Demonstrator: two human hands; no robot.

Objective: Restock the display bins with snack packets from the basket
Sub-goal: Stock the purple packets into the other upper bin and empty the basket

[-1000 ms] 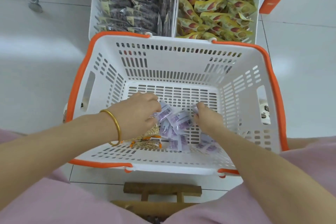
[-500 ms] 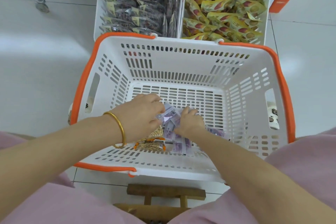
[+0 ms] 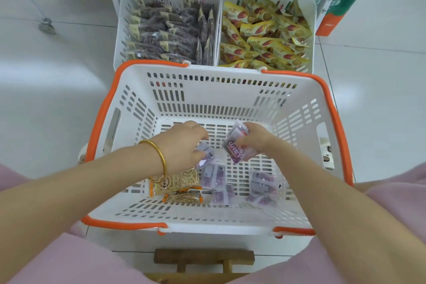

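Right hand (image 3: 253, 139), packet (image 3: 233, 151) — inside basket (image 3: 219, 108) walls

Purple snack packets (image 3: 215, 178) lie in the orange-rimmed white basket (image 3: 214, 97).

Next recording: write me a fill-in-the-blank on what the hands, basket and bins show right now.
1. The right hand grips a small plastic snack packet whose colour is ____.
2. The gold bangle is worn on the ____ wrist.
3. The white slotted plastic basket has handles coloured ____.
4. The yellow crinkly packets fill the white display bin on the ____.
Missing words: purple; left; orange; right.
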